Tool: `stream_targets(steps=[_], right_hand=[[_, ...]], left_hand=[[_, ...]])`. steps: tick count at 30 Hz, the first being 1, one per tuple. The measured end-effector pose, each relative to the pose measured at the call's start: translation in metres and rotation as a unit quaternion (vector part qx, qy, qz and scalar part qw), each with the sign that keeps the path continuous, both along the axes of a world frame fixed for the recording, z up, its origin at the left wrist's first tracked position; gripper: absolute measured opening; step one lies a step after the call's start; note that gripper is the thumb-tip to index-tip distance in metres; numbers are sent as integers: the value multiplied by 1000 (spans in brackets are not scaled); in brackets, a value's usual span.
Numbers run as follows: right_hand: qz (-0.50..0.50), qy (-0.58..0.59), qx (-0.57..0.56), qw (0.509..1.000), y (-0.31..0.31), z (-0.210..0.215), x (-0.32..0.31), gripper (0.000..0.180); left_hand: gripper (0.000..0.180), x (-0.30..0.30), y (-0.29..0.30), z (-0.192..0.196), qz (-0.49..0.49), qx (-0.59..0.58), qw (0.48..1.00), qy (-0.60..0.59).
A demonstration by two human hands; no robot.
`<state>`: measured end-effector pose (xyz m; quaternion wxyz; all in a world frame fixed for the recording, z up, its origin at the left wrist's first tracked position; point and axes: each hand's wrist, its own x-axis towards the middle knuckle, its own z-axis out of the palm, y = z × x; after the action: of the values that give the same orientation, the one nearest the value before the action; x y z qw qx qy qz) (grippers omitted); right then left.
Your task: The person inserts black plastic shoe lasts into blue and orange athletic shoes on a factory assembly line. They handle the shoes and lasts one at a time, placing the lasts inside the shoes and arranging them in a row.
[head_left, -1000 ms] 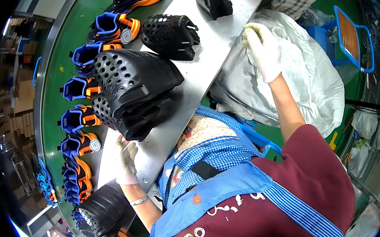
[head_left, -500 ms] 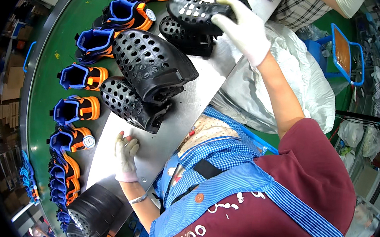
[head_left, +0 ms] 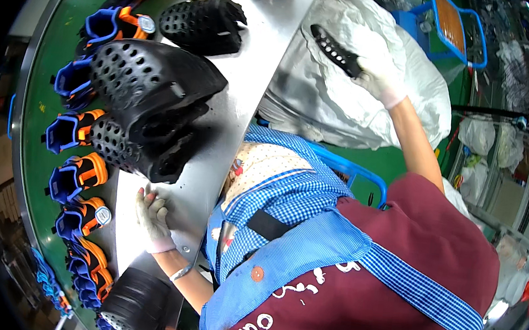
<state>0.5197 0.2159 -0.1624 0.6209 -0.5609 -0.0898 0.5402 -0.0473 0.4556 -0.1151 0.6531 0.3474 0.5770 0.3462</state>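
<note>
Out to the right, over a large white plastic bag (head_left: 321,100), my gloved right hand (head_left: 378,77) grips one end of a black plastic shoe insert (head_left: 336,52) with holes through it. My left hand (head_left: 154,221), in a white glove with bare fingertips, rests near the metal table edge. Its fingers are loosely bent, apart, and hold nothing. Just beyond it lie nested stacks of black perforated shoe inserts (head_left: 148,81), one leaning on another (head_left: 113,144). A smaller stack of inserts (head_left: 195,25) sits farther up the metal surface (head_left: 249,55).
Dark shoes with blue linings and orange soles (head_left: 78,179) line the green belt (head_left: 38,137) on the left. More black inserts (head_left: 140,302) lie at the lower left. A blue-framed stool (head_left: 450,24) stands at the upper right, behind the bag.
My right hand has carried the insert off the stack at the table, rightward over the white bag. The whole view has shifted, while my left hand stays near the table edge.
</note>
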Motion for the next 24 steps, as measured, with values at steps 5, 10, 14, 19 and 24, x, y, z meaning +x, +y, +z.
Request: stream_targets(steps=[5, 10, 14, 19, 24], right_hand=[[-50, 9, -190, 981, 33, -79, -52, 41], [-5, 11, -174, 985, 117, -111, -78, 32], [-33, 6, -106, 994, 171, -145, -84, 27], [33, -123, -124, 984, 181, -126, -83, 19], [-106, -132, -61, 984, 141, -71, -60, 29]], left_hand=[[43, -4, 3, -4, 12, 11, 999, 30], [43, 9, 0, 1, 21, 34, 999, 25], [36, 6, 3, 2, 12, 40, 999, 28], [31, 6, 0, 1, 51, 46, 997, 40], [32, 15, -2, 5, 58, 2, 997, 45]])
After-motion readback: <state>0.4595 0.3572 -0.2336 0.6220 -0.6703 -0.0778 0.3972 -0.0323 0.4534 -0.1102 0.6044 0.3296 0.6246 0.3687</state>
